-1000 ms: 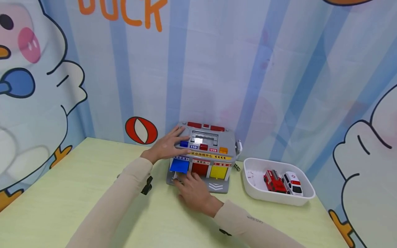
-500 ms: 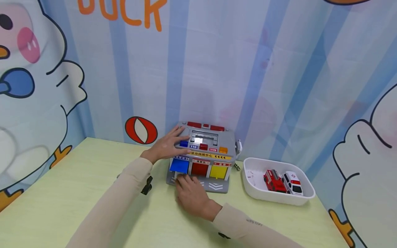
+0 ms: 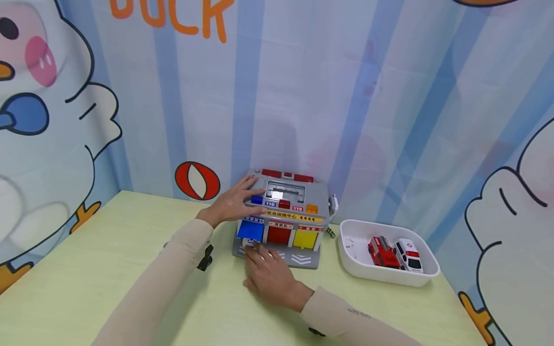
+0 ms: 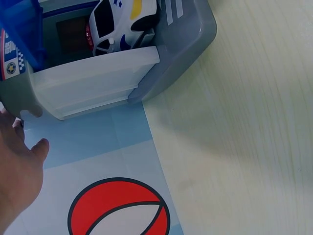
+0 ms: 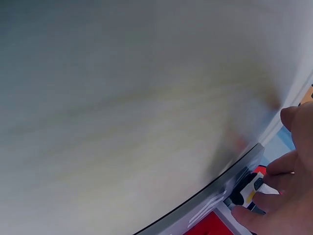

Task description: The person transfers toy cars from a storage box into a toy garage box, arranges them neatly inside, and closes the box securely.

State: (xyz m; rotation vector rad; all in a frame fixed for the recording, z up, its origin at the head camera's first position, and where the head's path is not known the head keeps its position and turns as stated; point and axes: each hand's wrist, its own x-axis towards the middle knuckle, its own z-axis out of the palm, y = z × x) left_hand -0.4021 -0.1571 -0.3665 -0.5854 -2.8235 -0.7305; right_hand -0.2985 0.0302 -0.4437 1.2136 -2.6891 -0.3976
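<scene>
A grey toy station (image 3: 318,197) stands on the table, its blue door (image 3: 250,231) lifted, its red and yellow doors down. My left hand (image 3: 233,204) rests on the roof's left part with fingers spread. In the left wrist view a white toy car (image 4: 115,24) sits partly inside the left bay, its other end out on the grey base. My right hand (image 3: 270,278) is at the front of that bay, fingertips touching the car. The right wrist view shows the right hand (image 5: 286,191) with bent, separated fingers beside the car (image 5: 250,190), the thumb apart from it.
Right of the station, a white tray (image 3: 381,276) holds a red fire truck (image 3: 383,253) and a white toy car (image 3: 409,255) with a red stripe. A white handset (image 3: 333,206) with a coiled cord hangs on the station's right side. A printed curtain (image 3: 294,96) stands behind the table.
My right hand first reached under the blue door, then drew slightly back toward the table's front, and its thumb now stands apart. The left hand has stayed on the roof.
</scene>
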